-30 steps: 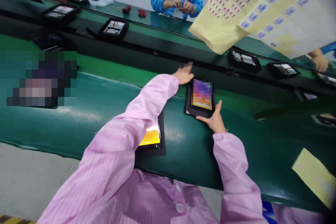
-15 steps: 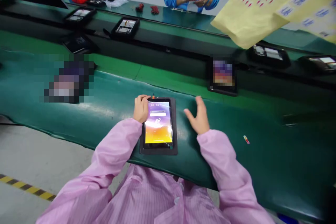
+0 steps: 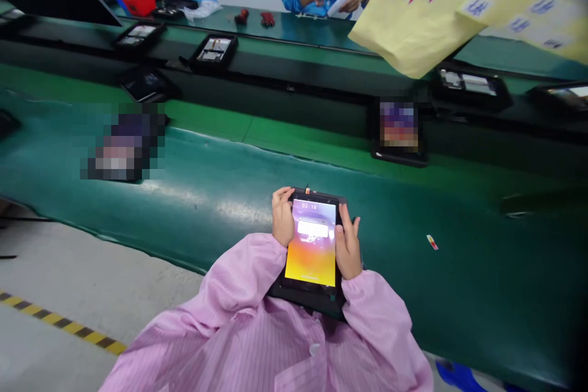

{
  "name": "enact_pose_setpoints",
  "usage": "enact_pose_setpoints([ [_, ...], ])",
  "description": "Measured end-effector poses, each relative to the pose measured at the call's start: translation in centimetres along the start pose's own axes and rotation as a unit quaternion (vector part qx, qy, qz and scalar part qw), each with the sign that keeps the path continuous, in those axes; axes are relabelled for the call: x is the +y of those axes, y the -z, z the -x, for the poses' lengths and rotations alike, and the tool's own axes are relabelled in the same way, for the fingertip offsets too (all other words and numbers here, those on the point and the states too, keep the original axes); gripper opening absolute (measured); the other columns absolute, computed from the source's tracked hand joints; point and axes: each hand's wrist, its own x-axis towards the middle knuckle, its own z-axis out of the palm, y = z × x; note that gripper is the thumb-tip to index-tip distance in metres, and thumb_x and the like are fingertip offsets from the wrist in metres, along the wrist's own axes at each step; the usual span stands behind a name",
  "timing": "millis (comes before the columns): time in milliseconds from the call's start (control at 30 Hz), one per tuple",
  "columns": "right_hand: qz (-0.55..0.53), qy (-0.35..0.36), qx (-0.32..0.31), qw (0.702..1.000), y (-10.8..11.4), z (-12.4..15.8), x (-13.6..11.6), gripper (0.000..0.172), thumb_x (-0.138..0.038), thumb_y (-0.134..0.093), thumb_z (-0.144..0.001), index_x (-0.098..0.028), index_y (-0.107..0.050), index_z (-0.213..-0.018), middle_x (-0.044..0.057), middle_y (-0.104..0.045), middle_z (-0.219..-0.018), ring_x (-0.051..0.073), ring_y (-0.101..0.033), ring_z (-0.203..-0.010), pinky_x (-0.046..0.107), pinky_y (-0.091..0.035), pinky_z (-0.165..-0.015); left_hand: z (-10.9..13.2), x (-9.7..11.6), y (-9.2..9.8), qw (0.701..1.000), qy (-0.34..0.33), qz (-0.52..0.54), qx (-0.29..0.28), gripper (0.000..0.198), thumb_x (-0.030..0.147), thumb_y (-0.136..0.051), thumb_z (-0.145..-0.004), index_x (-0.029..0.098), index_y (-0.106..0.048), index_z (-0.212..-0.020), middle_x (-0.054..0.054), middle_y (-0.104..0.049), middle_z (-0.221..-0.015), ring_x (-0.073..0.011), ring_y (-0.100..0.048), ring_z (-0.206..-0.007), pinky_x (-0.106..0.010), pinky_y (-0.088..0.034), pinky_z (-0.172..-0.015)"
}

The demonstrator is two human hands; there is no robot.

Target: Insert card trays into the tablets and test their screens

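- The left hand [image 3: 282,217] and right hand [image 3: 348,244] held a tablet [image 3: 312,245] in a narrow two-sided grip, their fingers wrapped around its long edges and their tips just over the lit glass.
- The tablet lay between the hands in a black case [image 3: 305,296], its near end close to the pink striped smock [image 3: 257,343]. I could not tell whether it had left the belt.
- Holding it by the edges looked like sound handling: the grip was even and left most of the screen uncovered, with 03:18 legible.
- Compared with the earlier frame, the right hand had closed from a spread, open pose onto the tablet, and the tablet sat nearer the body.
- Beyond the grip, a small label strip [image 3: 432,242] lay to the right on the green conveyor belt [image 3: 459,294].
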Motion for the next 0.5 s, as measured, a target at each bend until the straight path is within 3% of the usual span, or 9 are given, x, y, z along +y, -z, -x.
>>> enact_pose_setpoints([
  [133, -0.069, 0.017, 0.010, 0.997, 1.4, 0.6, -0.4, 0.053, -0.043, -0.031, -0.099, -0.031, -0.026, -0.150, 0.003, -0.034, -0.155, 0.023, -0.026, -0.146, 0.056, 0.003, -0.119, 1.3, 0.7, -0.5, 1.000, -0.001, 0.008, 0.010, 0.047, 0.013, -0.023, -0.089, 0.011, -0.063, -0.114, -0.017, -0.051, -0.130, -0.0233, -0.051, -0.124, -0.041, -0.045, -0.104],
  [233, -0.154, -0.024, 0.036, 0.987, 2.6, 0.6, -1.2, 0.058, -0.045, -0.036, -0.097, -0.028, -0.024, -0.151, 0.007, -0.034, -0.155, 0.026, -0.028, -0.145, 0.057, -0.011, -0.119, 1.4, 1.6, -1.1, 0.998, -0.063, -0.012, -0.025, 0.050, 0.008, -0.020, -0.091, 0.011, -0.060, -0.121, -0.018, -0.049, -0.137, -0.0198, -0.051, -0.127, -0.032, -0.048, -0.102],
  [300, -0.189, -0.080, 0.042, 0.978, 3.1, 0.1, -1.6, 0.063, -0.049, -0.038, -0.096, -0.028, -0.018, -0.152, 0.009, -0.034, -0.155, 0.027, -0.028, -0.145, 0.055, -0.019, -0.117, -0.4, 2.4, -0.6, 0.992, -0.103, -0.048, -0.055, 0.048, 0.008, -0.022, -0.093, 0.012, -0.064, -0.116, -0.016, -0.057, -0.131, -0.0168, -0.056, -0.122, -0.027, -0.050, -0.096],
  [400, -0.156, -0.144, 0.045, 0.976, 2.9, -0.8, -1.7, 0.070, -0.055, -0.041, -0.094, -0.025, -0.016, -0.152, 0.012, -0.037, -0.153, 0.027, -0.029, -0.144, 0.052, -0.019, -0.117, -5.6, 4.2, 3.5, 0.980, -0.137, -0.133, -0.050, 0.034, 0.012, -0.034, -0.096, 0.012, -0.067, -0.105, -0.015, -0.065, -0.116, -0.0171, -0.063, -0.107, -0.030, -0.053, -0.091],
  [467, -0.129, -0.159, 0.045, 0.978, 2.7, -0.9, -1.4, 0.074, -0.058, -0.043, -0.092, -0.024, -0.016, -0.152, 0.013, -0.035, -0.154, 0.027, -0.031, -0.143, 0.052, -0.020, -0.117, -9.1, 5.9, 8.3, 0.968, -0.160, -0.192, -0.017, 0.024, 0.022, -0.050, -0.094, 0.012, -0.060, -0.114, -0.012, -0.062, -0.118, -0.0205, -0.062, -0.106, -0.043, -0.052, -0.092],
  [500, -0.124, -0.159, 0.045, 0.978, 2.7, -0.7, -1.1, 0.076, -0.059, -0.044, -0.091, -0.025, -0.015, -0.152, 0.013, -0.033, -0.155, 0.027, -0.031, -0.143, 0.052, -0.020, -0.117, -10.3, 6.8, 11.0, 0.959, -0.181, -0.218, -0.013, 0.028, 0.029, -0.050, -0.095, 0.013, -0.058, -0.116, -0.011, -0.061, -0.118, -0.0192, -0.062, -0.104, -0.043, -0.052, -0.091],
])
